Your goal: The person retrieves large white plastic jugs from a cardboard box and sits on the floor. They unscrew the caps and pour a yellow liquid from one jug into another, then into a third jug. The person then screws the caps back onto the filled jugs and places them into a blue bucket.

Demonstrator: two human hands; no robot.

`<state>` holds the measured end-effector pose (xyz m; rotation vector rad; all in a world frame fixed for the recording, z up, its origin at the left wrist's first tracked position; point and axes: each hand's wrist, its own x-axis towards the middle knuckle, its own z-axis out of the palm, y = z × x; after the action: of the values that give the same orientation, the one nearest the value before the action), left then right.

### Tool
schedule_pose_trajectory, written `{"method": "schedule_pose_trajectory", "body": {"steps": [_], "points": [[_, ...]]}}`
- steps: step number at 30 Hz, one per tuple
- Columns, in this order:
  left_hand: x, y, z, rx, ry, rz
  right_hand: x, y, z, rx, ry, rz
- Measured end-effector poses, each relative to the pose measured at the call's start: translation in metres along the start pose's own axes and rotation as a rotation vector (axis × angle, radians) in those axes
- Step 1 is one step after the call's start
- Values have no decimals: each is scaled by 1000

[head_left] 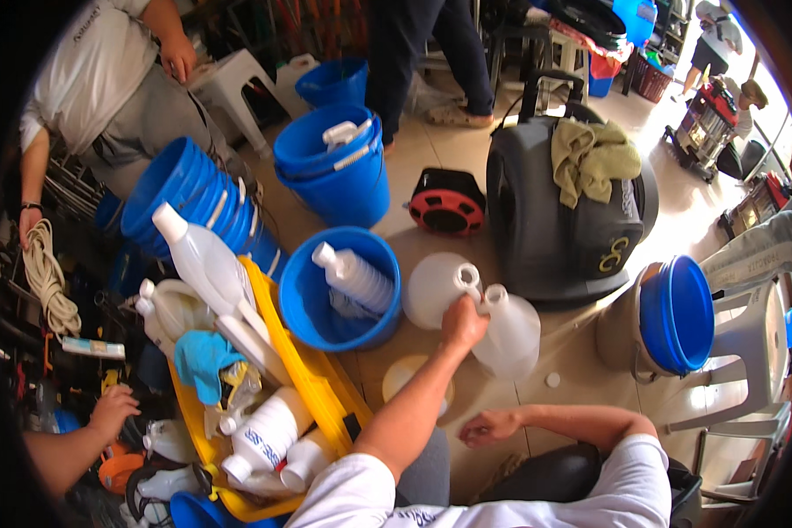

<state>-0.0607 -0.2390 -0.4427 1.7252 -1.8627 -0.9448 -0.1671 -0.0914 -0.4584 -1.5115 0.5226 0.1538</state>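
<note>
My left hand (464,323) is closed at the neck of one of two translucent plastic jugs that stand uncapped side by side; the left jug (429,290) touches the right jug (511,336) near their mouths. Which neck the fingers hold is hard to tell. Lower down, my right hand (492,428) hangs with curled fingers above the tiled floor, and nothing shows in it. A pale round container (412,379) is partly behind my left forearm. On the floor to the right lies a white cap (552,379). A blue bucket (284,290) with a ribbed white bottle (353,274) inside stands left of the jugs.
A yellow tub (317,396) full of plastic bottles is at my left, with another person's hand (113,412) beyond it. Stacked blue buckets (333,175), a red-and-black reel (447,204) and a black floor blower (554,231) stand ahead. More buckets (676,317) and a plastic chair (752,343) are at right.
</note>
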Motion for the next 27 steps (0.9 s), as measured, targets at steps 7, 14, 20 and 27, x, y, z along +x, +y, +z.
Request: {"method": "schedule_pose_trajectory", "body": {"steps": [7,14,20,27], "points": [[-1,-2,-7,60,-79,-136,51,-11,21,467,209,-147],[8,-25,2,-24,-85,-47,81,30,41,863,180,-162],[4,-30,-22,82,-88,-155,83,-10,33,854,351,-81],[11,-49,-14,470,-310,-123,76,-16,11,-176,1221,-285]]}}
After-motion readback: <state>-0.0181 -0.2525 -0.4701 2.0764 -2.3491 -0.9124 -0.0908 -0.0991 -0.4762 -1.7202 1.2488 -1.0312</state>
